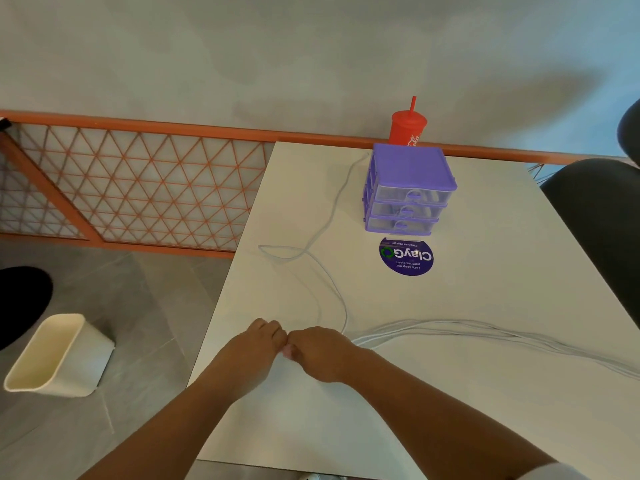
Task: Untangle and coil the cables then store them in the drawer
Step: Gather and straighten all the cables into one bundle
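White cables lie on the white table (485, 393). A bundle of several strands (485, 332) runs from my right hand off to the table's right edge. One single cable (327, 271) loops over the left part of the table and runs up past the purple drawer unit (408, 192), whose three clear drawers are closed. My left hand (258, 344) and my right hand (320, 351) meet knuckle to knuckle near the table's left side, fingers curled down. The right hand holds the end of the bundle. What the left hand holds is hidden under its fingers.
A red cup with a straw (408, 128) stands behind the drawer unit. A round purple sticker (406, 257) lies in front of it. A cream bin (55, 358) sits on the floor at left, by an orange lattice rail (138, 181). A dark chair (602, 209) stands at right.
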{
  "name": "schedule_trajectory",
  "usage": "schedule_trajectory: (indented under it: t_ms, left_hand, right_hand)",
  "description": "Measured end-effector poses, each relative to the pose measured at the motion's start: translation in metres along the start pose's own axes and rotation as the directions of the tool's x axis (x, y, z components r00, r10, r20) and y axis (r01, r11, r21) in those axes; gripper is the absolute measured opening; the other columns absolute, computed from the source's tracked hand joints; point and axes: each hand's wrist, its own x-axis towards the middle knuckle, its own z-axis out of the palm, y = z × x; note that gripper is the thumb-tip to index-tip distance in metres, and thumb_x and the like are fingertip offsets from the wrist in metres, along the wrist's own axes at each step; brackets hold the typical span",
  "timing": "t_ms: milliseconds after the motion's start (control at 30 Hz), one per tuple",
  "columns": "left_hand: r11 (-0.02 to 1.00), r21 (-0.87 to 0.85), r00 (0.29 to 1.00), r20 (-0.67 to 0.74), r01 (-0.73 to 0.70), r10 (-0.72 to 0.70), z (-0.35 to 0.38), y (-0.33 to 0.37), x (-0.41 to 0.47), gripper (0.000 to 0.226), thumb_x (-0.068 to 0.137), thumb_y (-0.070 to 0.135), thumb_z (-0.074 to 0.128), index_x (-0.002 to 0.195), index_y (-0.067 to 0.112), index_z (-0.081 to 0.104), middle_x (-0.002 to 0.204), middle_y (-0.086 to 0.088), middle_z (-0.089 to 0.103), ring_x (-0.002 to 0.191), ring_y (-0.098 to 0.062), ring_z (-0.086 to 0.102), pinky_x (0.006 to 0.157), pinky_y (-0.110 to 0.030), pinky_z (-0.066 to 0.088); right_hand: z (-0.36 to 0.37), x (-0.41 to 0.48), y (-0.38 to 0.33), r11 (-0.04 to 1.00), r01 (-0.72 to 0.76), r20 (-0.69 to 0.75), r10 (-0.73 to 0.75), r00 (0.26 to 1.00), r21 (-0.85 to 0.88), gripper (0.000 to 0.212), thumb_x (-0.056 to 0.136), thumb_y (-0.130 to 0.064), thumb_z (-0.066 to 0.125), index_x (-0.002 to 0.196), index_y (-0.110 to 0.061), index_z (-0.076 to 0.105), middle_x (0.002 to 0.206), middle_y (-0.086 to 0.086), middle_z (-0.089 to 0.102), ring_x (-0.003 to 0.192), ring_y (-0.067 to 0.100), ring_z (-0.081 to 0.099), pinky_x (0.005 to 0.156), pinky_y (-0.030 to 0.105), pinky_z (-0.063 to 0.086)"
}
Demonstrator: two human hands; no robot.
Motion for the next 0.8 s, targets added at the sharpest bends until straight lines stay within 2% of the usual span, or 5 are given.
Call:
schedule_trajectory:
  t_ms: [200,300,400,633,800]
  left_hand:
    - [0.999,0.04,0.985,0.171,0.011,-0.018,0.006,-0.006,-0.003,0.044,0.027,0.009,0.084,0.057,0.023,0.054,0.048,0.01,0.044,0.038,-0.006,0.035,0.033,-0.017,0.016]
    - [0.999,0.008,0.985,0.167,-0.049,0.047,0.003,-0.006,-0.003,0.038,0.054,0.025,0.086,0.072,0.022,0.052,0.055,0.011,0.047,0.046,-0.008,0.045,0.039,-0.017,0.025]
    - [0.995,-0.094,0.967,0.248,-0.025,0.048,0.001,-0.01,-0.001,0.023,0.098,0.034,0.042,0.095,0.014,0.053,0.077,0.007,0.043,0.076,-0.013,0.041,0.065,-0.023,0.03]
    - [0.963,-0.1,0.866,0.468,0.25,-0.176,0.001,-0.021,0.001,0.037,0.101,0.033,0.024,0.065,0.029,0.035,0.07,0.011,0.041,0.084,-0.017,0.044,0.071,-0.028,0.03]
    - [0.928,0.078,0.759,0.553,0.363,-0.344,0.002,-0.029,0.001,0.036,0.099,0.037,0.026,0.115,0.032,0.058,0.118,0.01,0.06,0.113,-0.013,0.053,0.096,-0.031,0.032]
  right_hand:
    - [0.004,-0.003,0.011,0.981,-0.022,-0.018,0.019,1.0,-0.192,0.028,0.101,-0.026,0.032,0.107,-0.006,0.051,0.102,0.015,0.062,0.078,0.028,0.051,0.067,0.032,0.032]
    - [0.013,-0.001,0.013,0.993,-0.039,-0.024,0.037,0.999,-0.107,0.029,0.101,-0.028,0.032,0.102,-0.008,0.052,0.102,0.015,0.062,0.078,0.026,0.049,0.068,0.031,0.031]
    - [0.02,0.004,0.014,0.998,-0.054,-0.024,0.055,0.998,0.032,0.025,0.1,-0.03,0.032,0.091,-0.014,0.048,0.103,0.016,0.061,0.078,0.02,0.042,0.069,0.029,0.03]
    - [0.026,-0.002,0.048,0.994,-0.095,-0.12,0.1,0.988,0.049,0.029,0.099,-0.03,0.035,0.106,-0.01,0.055,0.11,0.014,0.059,0.101,0.031,0.054,0.083,0.036,0.039]
    - [0.016,-0.021,0.089,0.964,-0.116,-0.207,0.066,0.976,-0.241,0.029,0.098,-0.029,0.038,0.113,-0.011,0.056,0.11,0.012,0.057,0.102,0.03,0.054,0.082,0.036,0.04]
